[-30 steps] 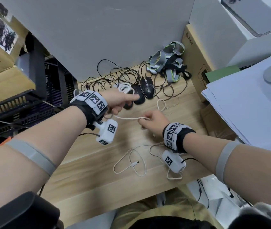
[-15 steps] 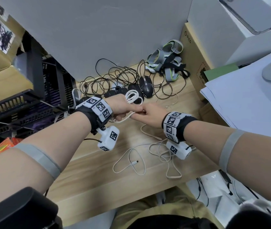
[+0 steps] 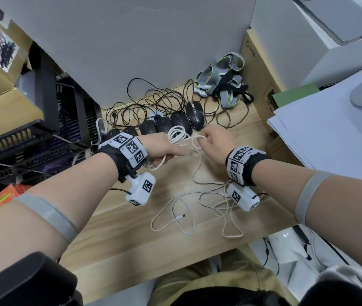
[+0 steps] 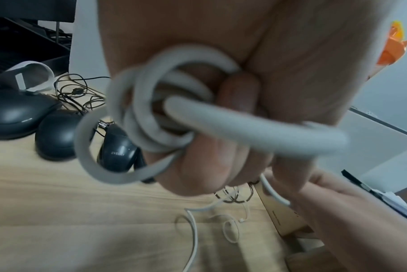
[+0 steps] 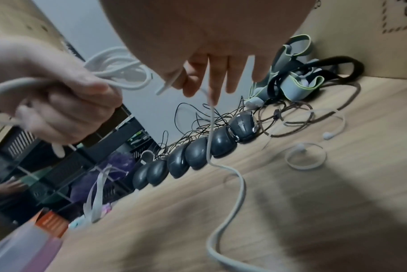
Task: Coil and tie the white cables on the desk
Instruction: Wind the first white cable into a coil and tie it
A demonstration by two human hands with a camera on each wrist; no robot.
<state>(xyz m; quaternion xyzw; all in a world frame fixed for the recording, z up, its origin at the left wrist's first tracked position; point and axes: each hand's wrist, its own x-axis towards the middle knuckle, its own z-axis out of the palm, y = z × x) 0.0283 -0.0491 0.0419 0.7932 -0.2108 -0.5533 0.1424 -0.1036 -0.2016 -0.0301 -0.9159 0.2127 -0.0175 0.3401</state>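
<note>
My left hand grips a bundle of white cable loops in its fist, just above the desk's middle. In the left wrist view the coil fills the closed fingers. My right hand is right beside it and pinches the same cable's free strand at the coil. From the right fingers the strand hangs down to the wooden desk. More loose white cables lie near the front edge, partly under my right wrist.
A row of black mice with tangled black cords lies just beyond my hands. Grey straps and a cardboard box stand at the back right, papers on the right, black trays on the left. White earphones lie nearby.
My hands were apart with a strand stretched between them. The right hand has come up to the left hand's coil and moved forward over it, so more cable lies looped in the left hand.
</note>
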